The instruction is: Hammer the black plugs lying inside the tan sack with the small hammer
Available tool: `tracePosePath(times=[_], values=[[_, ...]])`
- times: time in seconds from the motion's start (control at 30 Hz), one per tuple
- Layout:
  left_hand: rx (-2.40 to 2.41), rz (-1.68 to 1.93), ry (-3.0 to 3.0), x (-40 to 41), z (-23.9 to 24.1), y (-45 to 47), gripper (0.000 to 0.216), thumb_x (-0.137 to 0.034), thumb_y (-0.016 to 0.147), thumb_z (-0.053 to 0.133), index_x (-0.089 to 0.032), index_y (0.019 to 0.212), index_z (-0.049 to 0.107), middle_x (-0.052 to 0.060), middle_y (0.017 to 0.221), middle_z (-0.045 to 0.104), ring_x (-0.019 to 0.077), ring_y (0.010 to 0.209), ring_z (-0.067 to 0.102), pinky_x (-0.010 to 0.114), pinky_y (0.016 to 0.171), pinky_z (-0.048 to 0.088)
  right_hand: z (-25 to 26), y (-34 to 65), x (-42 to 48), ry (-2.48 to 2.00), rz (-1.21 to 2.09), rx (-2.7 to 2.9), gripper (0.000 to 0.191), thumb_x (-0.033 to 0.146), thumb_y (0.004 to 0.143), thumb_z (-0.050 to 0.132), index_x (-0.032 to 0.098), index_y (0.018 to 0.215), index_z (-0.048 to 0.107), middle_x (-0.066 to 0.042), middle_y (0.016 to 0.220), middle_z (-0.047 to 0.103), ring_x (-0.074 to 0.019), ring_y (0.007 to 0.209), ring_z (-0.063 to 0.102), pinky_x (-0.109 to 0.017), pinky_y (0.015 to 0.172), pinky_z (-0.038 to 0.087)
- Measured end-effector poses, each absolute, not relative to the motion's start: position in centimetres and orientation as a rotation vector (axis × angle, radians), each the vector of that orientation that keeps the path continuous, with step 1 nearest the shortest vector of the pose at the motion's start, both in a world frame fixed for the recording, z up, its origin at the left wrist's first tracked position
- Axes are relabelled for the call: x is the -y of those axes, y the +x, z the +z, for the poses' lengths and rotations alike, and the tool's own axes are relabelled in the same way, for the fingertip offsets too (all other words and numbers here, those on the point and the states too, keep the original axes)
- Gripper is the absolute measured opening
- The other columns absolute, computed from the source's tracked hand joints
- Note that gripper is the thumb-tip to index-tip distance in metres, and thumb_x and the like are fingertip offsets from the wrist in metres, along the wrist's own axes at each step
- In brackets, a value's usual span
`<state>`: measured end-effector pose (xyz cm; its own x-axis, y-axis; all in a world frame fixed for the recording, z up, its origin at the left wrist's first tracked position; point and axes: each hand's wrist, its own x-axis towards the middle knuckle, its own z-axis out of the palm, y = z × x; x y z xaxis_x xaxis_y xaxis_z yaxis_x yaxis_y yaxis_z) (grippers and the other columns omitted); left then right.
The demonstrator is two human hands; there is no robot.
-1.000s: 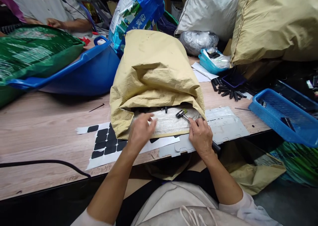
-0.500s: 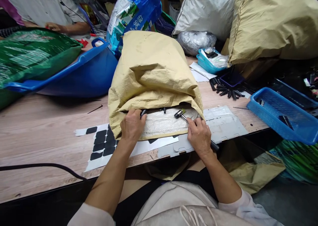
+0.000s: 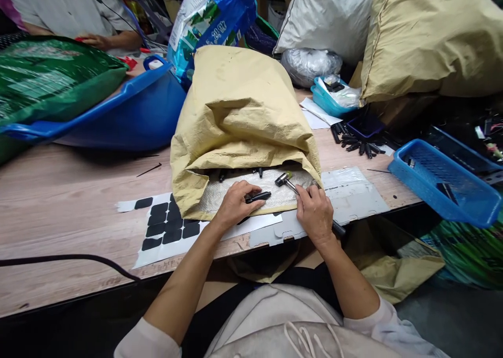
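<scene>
A large tan woven sack (image 3: 243,90) lies on the table with its mouth toward me, showing a white lining. My left hand (image 3: 234,203) is closed around a black pen-like piece (image 3: 258,196), held over the sack's lower lip. In my right hand (image 3: 315,211) is a small hammer (image 3: 283,180); its metal head rests over the white lining and its dark grip sticks out below the palm. More black pieces (image 3: 260,173) show just inside the sack's mouth. What lies deeper in the sack is hidden.
A sheet of black stickers (image 3: 165,221) and grey cardboard (image 3: 353,195) lie under and beside the sack. A blue basin (image 3: 137,111) stands left, a blue basket (image 3: 444,185) right, near loose black pieces (image 3: 365,145). Across the table, a person's hand (image 3: 96,42) shows.
My left hand has drawn back from the sack's mouth toward the right and nearer me, bringing a black pen-like piece into view. My right hand with the hammer has barely moved.
</scene>
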<state>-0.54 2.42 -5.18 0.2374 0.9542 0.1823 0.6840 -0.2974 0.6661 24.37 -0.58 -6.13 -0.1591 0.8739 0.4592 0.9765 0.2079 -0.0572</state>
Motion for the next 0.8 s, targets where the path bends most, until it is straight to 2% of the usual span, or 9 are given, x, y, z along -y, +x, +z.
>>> tracePosePath(times=[0.1,0.27,0.43,0.6,0.8], values=[[-1.477,0.843,2.007,-2.5,-5.6,-0.7,0.027,-0.037,0.082,0.079,-0.022,0.104,0.073,0.004,0.095,0.072,0.0237,0.093,0.063,0.037,0.086,0.05,-6.1,24.4,0.5,-1.739,-0.354,2.095,0.03,0.022,0.103,0.053,0.023,0.128,0.07,-0.008,0.096,0.063,-0.0242,0.094,0.05,-0.034,0.078,0.037],[-1.449,0.882,2.019,-2.5,-6.1,-0.8,0.016,-0.034,0.084,0.076,-0.022,0.094,0.074,0.004,0.092,0.071,0.024,0.095,0.062,0.037,0.089,0.049,-5.9,24.9,0.3,-1.718,-0.277,2.087,0.031,0.021,0.104,0.051,0.022,0.126,0.073,-0.008,0.095,0.066,-0.0225,0.092,0.057,-0.031,0.078,0.042],[-1.436,0.897,2.036,-2.5,-6.2,-0.7,0.014,-0.029,0.085,0.075,-0.022,0.097,0.078,0.003,0.087,0.067,0.023,0.093,0.061,0.035,0.086,0.048,-4.9,25.1,1.2,-1.533,-0.016,1.983,0.035,0.026,0.108,0.043,0.02,0.129,0.071,-0.008,0.099,0.069,-0.0203,0.093,0.064,-0.03,0.08,0.051],[-1.415,0.915,2.009,-2.5,-6.3,-0.7,0.015,-0.028,0.085,0.077,-0.022,0.098,0.08,0.002,0.084,0.064,0.022,0.09,0.059,0.034,0.084,0.046,-3.5,23.6,3.1,-1.27,0.27,1.98,0.034,0.025,0.109,0.046,0.019,0.132,0.07,-0.008,0.102,0.072,-0.0189,0.096,0.068,-0.031,0.09,0.056],[-1.398,0.93,1.972,-2.6,-6.4,-0.7,0.006,-0.027,0.085,0.078,-0.022,0.088,0.079,0.001,0.08,0.06,0.0201,0.086,0.057,0.032,0.081,0.045,-4.1,22.1,4.0,-1.176,0.288,2.0,0.038,0.019,0.107,0.048,0.022,0.14,0.066,-0.008,0.103,0.07,-0.0183,0.096,0.068,-0.031,0.088,0.057]])
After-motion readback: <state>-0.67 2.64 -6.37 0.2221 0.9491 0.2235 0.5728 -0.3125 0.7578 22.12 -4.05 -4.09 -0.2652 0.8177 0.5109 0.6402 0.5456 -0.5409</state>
